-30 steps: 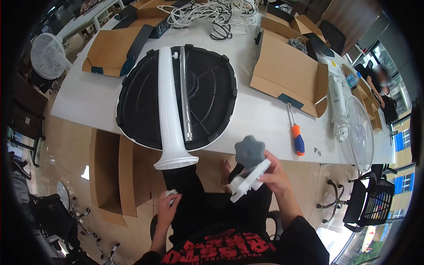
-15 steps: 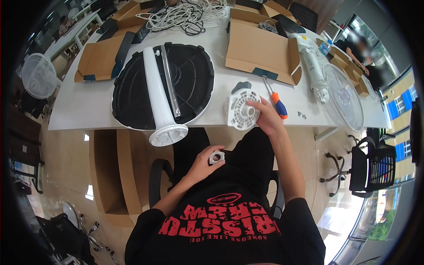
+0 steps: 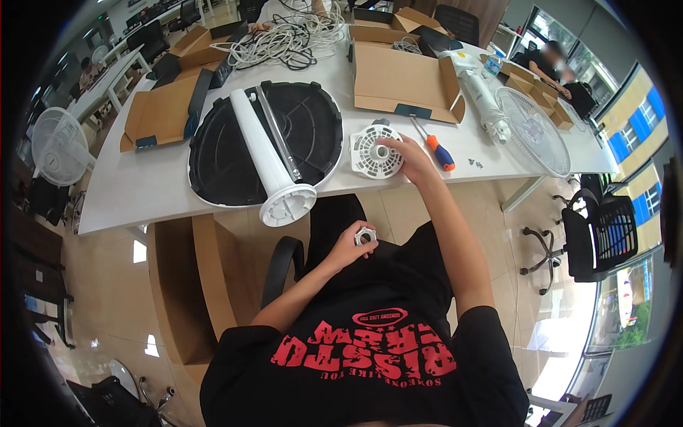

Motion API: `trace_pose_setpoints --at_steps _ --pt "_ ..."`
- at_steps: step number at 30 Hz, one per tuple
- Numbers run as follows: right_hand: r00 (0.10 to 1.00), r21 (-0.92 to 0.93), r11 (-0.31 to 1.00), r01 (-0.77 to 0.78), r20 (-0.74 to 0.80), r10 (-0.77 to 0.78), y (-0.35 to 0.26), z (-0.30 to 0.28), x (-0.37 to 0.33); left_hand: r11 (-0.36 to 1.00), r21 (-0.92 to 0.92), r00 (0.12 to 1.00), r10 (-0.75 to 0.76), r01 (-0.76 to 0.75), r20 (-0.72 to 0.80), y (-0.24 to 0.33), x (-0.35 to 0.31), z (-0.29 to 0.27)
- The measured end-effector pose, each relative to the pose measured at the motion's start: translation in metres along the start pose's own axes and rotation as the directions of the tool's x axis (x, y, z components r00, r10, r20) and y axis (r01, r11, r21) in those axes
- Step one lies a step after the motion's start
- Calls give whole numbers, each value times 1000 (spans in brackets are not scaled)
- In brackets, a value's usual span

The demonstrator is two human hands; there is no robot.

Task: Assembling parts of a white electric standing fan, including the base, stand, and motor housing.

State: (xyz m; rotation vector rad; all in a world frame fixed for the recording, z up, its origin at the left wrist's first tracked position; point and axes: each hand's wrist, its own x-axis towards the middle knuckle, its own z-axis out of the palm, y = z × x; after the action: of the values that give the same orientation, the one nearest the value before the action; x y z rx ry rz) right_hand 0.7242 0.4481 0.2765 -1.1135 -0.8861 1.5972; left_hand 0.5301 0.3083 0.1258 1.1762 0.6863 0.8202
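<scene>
A white plastic slotted motor-housing cover [image 3: 371, 158], its vents ringing 1 raised central hub, faces upward at the front edge of the table [image 3: 178, 212], gripped at its right side by the right hand [image 3: 415, 160]; 1 gray part [image 3: 382, 122] peeks out behind its top. A white ring nut [image 3: 359, 235], scalloped around 1 open hole, sits tilted in the left hand [image 3: 344, 250] above the lap.

I'm in what looks like an office: a long white desk [image 3: 142, 181] before me, a black mesh swivel chair [image 3: 613, 235] to my right, more white desks [image 3: 108, 84] at far left, glossy floor tiles [image 3: 114, 302] and large windows [image 3: 590, 57]. Another person [image 3: 545, 70] is beyond my desk's right end (heaped cables [image 3: 284, 46] and opened cartons [image 3: 405, 82] make my desk look half workbench).
</scene>
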Motion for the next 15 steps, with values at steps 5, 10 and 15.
trace_pose_setpoints --at_steps 5,10,15 --pt "991 -117 989 92 -85 -102 4 2 8 998 -6 998 -61 61 1 2 12 -3" --pt "953 -280 949 148 -215 -212 -1 8 6 995 -71 997 -74 74 10 3 23 -3" --pt "924 -265 932 249 -222 -311 13 3 9 985 -132 993 -117 115 -10 10 24 -7"
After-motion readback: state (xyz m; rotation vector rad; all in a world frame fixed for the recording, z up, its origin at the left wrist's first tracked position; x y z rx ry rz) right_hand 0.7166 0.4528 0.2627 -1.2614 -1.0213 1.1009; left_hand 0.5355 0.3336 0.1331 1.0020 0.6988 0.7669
